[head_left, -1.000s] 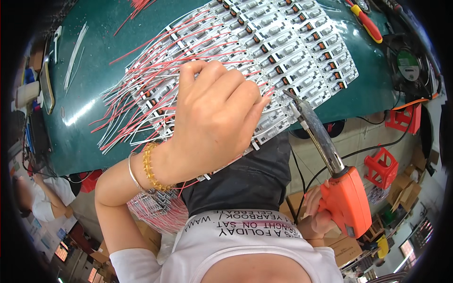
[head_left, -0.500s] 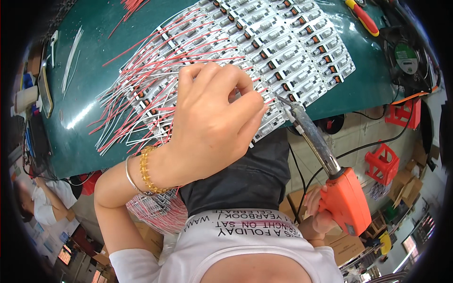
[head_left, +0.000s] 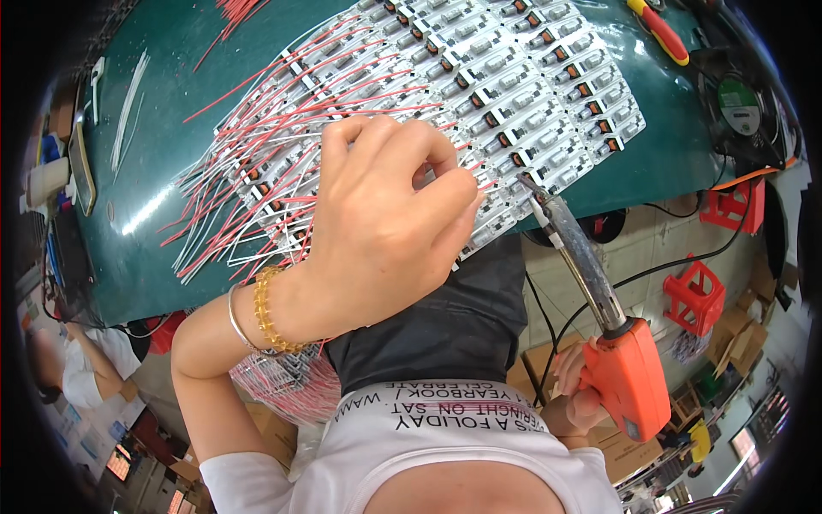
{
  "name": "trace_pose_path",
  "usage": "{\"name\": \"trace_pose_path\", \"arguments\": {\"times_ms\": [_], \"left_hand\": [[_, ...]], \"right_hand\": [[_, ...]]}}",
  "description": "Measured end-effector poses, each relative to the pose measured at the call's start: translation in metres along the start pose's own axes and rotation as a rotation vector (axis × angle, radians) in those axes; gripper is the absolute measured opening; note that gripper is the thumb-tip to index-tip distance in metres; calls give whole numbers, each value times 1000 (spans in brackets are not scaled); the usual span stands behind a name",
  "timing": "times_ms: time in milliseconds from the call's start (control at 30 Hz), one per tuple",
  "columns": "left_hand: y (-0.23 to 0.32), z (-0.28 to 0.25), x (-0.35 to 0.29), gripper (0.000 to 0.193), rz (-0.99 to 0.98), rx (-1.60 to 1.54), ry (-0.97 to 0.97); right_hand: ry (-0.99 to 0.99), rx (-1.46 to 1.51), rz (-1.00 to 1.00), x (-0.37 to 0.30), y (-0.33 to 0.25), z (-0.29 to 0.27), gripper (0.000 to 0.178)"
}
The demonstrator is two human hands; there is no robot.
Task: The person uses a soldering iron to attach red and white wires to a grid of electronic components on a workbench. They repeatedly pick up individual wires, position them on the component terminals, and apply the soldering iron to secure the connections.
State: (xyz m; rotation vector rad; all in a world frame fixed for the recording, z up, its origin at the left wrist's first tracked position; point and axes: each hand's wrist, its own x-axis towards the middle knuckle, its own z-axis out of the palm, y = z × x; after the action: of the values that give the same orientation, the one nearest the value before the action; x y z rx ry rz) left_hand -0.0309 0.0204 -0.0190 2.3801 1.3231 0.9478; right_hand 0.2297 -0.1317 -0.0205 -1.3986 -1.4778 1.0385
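Observation:
On the bench lies a panel of small white circuit boards (head_left: 501,101) in rows, each with small orange-and-black parts. Red and white wires (head_left: 282,141) fan out from its left side. My left hand (head_left: 394,206) is over the panel's near part, thumb and forefinger pinched; a short red end of a wire (head_left: 487,185) sticks out by the fingertips. In my right hand (head_left: 579,387), fingers wrapped round its grip, is an orange soldering gun (head_left: 629,377). Its dark tip points up-left at the near right edge of the panel, close to the left fingertips.
On the green bench (head_left: 668,163), loose white wires (head_left: 128,111) lie at left and red wires (head_left: 235,21) at the back. Red-and-yellow-handled pliers (head_left: 664,34) and a black fan (head_left: 738,107) are at right. Red stools (head_left: 693,297) stand on the floor. Another person (head_left: 86,364) sits at left.
The soldering gun has shifted slightly right and its body down, its tip drawing a little away from my left fingertips. My left hand has stayed nearly still.

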Motion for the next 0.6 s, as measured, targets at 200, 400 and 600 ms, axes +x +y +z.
{"name": "trace_pose_path", "arguments": {"times_ms": [200, 400, 600], "left_hand": [[0, -5, -1, 17, 3, 7, -4], [-55, -35, 50, 18, 68, 475, 153], [-179, -47, 115, 29, -164, 757, 74]], "right_hand": [[-2, 255, -60, 7, 13, 2, 80], [153, 384, -86, 17, 10, 14, 75], [158, 387, -74, 17, 14, 17, 70]]}}
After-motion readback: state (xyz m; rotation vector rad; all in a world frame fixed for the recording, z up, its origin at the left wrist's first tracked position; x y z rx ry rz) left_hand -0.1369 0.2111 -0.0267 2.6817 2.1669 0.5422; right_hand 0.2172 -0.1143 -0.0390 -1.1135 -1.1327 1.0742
